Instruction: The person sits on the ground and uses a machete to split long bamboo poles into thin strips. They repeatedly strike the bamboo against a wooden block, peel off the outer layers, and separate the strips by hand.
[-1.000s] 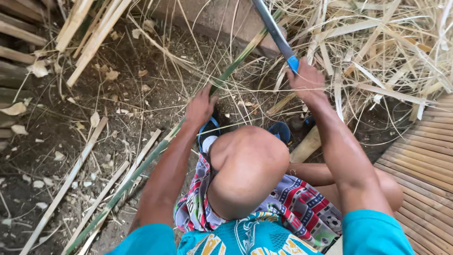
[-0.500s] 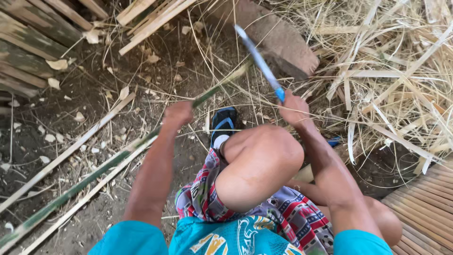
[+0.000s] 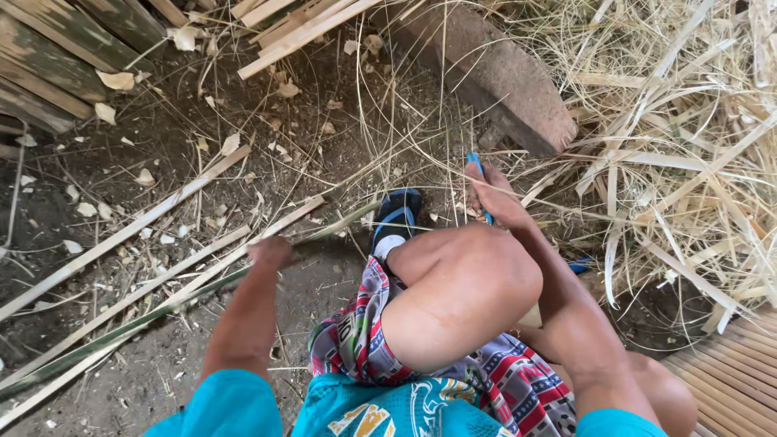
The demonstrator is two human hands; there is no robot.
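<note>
A heap of dry split bamboo shavings [image 3: 680,162] fills the ground on your right, with a weathered wooden block [image 3: 494,69] lying at its near edge. Below it, your bent knee [image 3: 461,291] rises between your arms. A long green bamboo strip [image 3: 121,332] runs across the dirt from lower left towards your sandalled foot [image 3: 395,218]; your left hand [image 3: 269,252] is clenched around it near its upper end. Your right hand [image 3: 495,198] is closed around the blue handle [image 3: 477,174] of a knife, whose blade is hidden from view.
</note>
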